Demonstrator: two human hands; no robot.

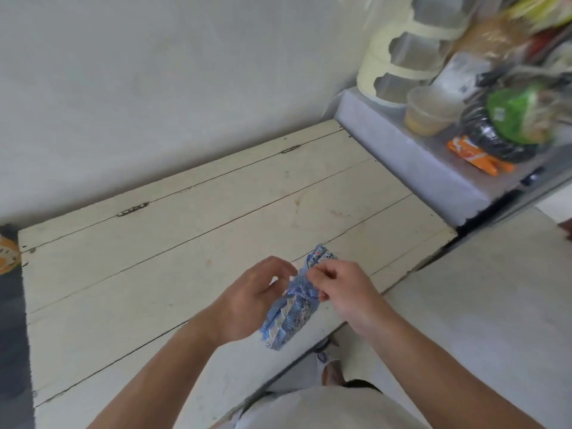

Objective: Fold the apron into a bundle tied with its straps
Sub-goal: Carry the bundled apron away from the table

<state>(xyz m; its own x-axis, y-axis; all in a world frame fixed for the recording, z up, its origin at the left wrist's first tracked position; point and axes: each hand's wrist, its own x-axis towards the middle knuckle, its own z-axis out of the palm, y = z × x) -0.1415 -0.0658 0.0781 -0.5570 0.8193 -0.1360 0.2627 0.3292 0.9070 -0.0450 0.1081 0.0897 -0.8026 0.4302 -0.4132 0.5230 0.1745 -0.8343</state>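
Both hands, left hand and right hand, pinch the soft, crumpled blue checked apron bundle above the planked tabletop.

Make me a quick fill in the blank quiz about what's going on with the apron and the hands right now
1. The apron bundle is patterned mostly in white and ____.
2. The bundle is held between ____ hands, the left hand and the right hand.
3. The hands work above a white ____ tabletop made of planks.
4. On the grey ledge at the right lies a flat packet coloured ____.

Missing words: blue; two; wooden; orange
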